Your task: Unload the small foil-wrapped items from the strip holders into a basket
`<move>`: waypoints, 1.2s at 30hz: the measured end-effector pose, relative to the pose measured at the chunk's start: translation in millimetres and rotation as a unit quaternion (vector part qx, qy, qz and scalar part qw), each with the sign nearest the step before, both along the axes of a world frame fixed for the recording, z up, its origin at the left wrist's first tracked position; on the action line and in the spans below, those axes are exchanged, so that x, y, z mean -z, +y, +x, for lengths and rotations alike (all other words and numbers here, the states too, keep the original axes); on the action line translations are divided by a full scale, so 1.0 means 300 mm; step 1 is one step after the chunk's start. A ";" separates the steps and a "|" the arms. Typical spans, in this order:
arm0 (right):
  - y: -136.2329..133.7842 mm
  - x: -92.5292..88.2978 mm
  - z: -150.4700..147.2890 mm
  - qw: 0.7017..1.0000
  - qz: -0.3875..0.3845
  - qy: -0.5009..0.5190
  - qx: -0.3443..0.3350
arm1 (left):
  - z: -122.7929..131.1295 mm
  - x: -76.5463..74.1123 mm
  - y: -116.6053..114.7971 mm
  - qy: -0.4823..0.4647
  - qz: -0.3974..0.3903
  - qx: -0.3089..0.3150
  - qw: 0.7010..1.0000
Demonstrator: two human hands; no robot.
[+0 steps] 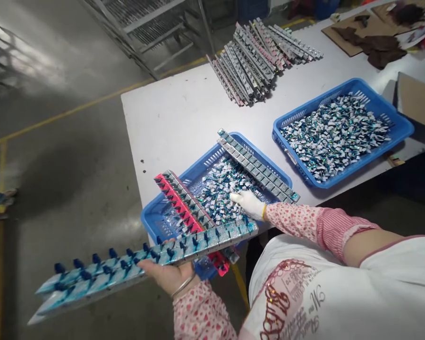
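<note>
The left hand (pixel 172 277), bare and with a bangle at the wrist, supports a pair of long bars (pixel 201 241) from beneath, fingers wrapped around them. The bars lie side by side, are streaked blue and white, and carry rows of dark blue pieces standing up; their right end is over the near edge of the near blue basket (pixel 149 218), the other end extending out over the floor. The right hand (pixel 250 206), in a white glove, is at the loose pieces (pixel 216 198) in that basket, fingers bent toward them — whether they grip a piece cannot be told. A pink bar (pixel 179 205) lies across the basket's left part, grey bars (pixel 258 167) across its right. On the white table (pixel 170 113), a far blue basket (pixel 393 118) holds a thick layer of similar pieces — white and blue-green. A heap of grey strips (pixel 248 61) lies toward the table's far edge, beyond both baskets.
</note>
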State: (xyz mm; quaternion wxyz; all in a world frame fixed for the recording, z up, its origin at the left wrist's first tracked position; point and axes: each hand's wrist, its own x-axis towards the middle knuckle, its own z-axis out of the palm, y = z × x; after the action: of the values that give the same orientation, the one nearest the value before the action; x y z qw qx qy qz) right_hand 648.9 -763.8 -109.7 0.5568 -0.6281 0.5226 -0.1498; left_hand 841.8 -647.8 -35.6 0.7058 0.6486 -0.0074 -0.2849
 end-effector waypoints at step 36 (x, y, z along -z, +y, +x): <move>0.173 -0.159 0.135 0.926 -0.265 0.085 -0.257 | -0.070 0.079 -0.078 0.096 0.081 -0.070 0.990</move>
State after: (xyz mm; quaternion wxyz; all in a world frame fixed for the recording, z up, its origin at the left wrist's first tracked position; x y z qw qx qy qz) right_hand 689.4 -711.8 -61.9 0.3429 -0.8757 0.3301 -0.0810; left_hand 820.7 -671.4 -59.2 0.6664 0.6722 0.1294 -0.2954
